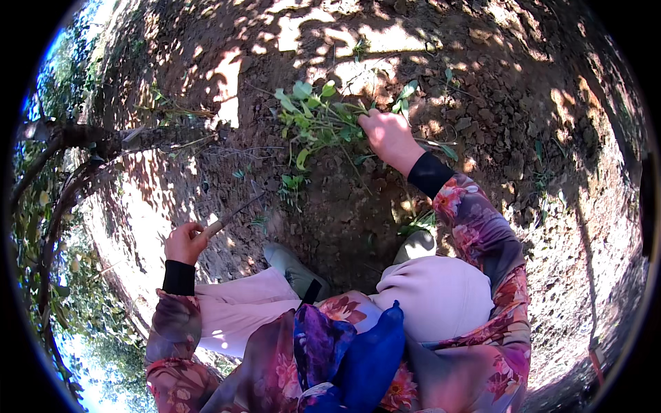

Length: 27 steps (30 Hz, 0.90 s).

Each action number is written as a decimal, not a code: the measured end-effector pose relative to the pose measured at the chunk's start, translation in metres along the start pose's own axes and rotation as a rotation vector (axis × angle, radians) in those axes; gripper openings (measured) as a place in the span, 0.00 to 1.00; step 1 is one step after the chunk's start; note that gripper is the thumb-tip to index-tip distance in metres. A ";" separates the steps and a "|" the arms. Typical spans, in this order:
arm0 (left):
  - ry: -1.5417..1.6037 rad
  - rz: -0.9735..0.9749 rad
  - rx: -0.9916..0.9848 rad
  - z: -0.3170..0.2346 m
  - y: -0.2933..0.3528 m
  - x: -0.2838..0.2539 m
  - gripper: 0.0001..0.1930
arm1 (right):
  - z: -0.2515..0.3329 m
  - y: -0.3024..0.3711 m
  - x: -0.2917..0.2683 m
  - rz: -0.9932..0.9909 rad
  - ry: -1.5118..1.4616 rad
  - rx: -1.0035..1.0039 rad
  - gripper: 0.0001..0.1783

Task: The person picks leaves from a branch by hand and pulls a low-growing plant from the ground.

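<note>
My right hand is closed around the stems of a bunch of leafy green weeds, just above the soil. The leaves spread out to the left of my fingers, and a few stick out beyond them on the right. Whether the roots are still in the ground cannot be made out. In my left hand, lower on the left, is a slim hand tool with a pale handle and a thin dark metal end. Its tip points up and right toward a small green plant, apart from it.
Cracked brown soil lies ahead, dappled with sun. A tree trunk with low branches stands at left. My shoes are planted near small weeds. Far right, a thin dark line runs along the ground.
</note>
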<state>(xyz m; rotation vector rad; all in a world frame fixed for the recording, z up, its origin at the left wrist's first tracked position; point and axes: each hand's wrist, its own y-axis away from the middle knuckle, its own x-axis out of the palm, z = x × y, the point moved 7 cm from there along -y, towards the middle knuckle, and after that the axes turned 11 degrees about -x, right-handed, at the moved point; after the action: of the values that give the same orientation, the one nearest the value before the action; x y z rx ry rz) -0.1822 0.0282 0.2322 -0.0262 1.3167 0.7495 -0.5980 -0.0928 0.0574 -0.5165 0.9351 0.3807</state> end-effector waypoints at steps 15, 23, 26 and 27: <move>-0.127 -0.010 0.045 -0.031 0.003 -0.006 0.11 | -0.046 -0.040 0.042 -0.101 0.222 -0.101 0.03; -0.069 -0.003 0.012 -0.016 0.001 -0.006 0.13 | -0.114 0.007 -0.203 -0.521 0.608 0.149 0.17; -0.079 -0.028 0.027 -0.011 -0.002 -0.003 0.13 | -0.136 0.030 -0.193 -0.539 0.733 0.128 0.03; -0.064 -0.035 0.036 -0.008 -0.003 -0.003 0.12 | -0.149 0.037 -0.174 -0.451 0.669 0.195 0.03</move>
<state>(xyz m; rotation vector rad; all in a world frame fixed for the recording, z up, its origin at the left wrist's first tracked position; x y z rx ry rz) -0.1876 0.0209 0.2311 0.0036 1.2651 0.6909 -0.8095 -0.1635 0.1207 -0.6699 1.4378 -0.3154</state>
